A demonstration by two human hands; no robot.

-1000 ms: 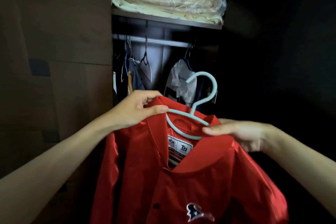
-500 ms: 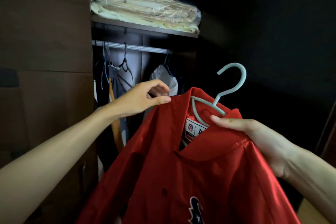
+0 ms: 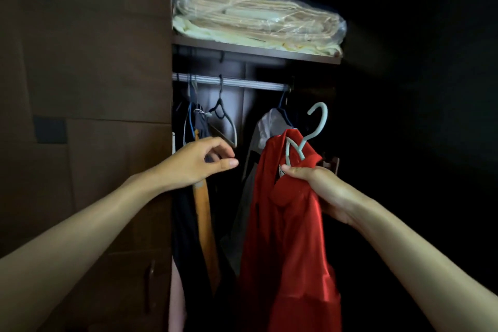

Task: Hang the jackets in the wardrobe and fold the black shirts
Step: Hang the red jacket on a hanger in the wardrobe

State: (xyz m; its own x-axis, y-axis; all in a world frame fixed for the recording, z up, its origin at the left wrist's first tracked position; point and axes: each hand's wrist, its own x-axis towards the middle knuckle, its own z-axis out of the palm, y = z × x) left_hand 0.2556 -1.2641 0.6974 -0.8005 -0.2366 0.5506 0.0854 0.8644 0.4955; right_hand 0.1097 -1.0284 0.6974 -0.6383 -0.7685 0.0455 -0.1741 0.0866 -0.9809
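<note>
While the right hand (image 3: pixel 320 191) pinches the red jacket (image 3: pixel 285 224) and hanger (image 3: pixel 310 135) below the rail (image 3: pixel 237 83), left hand (image 3: pixel 199 162) loosely curled and empty, the slippery collar may slide off the hanger if tilted

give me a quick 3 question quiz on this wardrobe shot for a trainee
1. True or false: the pale green hanger carrying the red jacket is already hooked on the rail.
2. Which hand grips the jacket at its collar?
A. left hand
B. right hand
C. both
3. Fill in: the bagged cream bedding lies on the ____ above the rail.

Key
1. False: the hook hangs free below the rail, near its right end.
2. B: the left hand holds nothing, its fingers loosely curled near an empty dark hanger.
3. shelf
</note>
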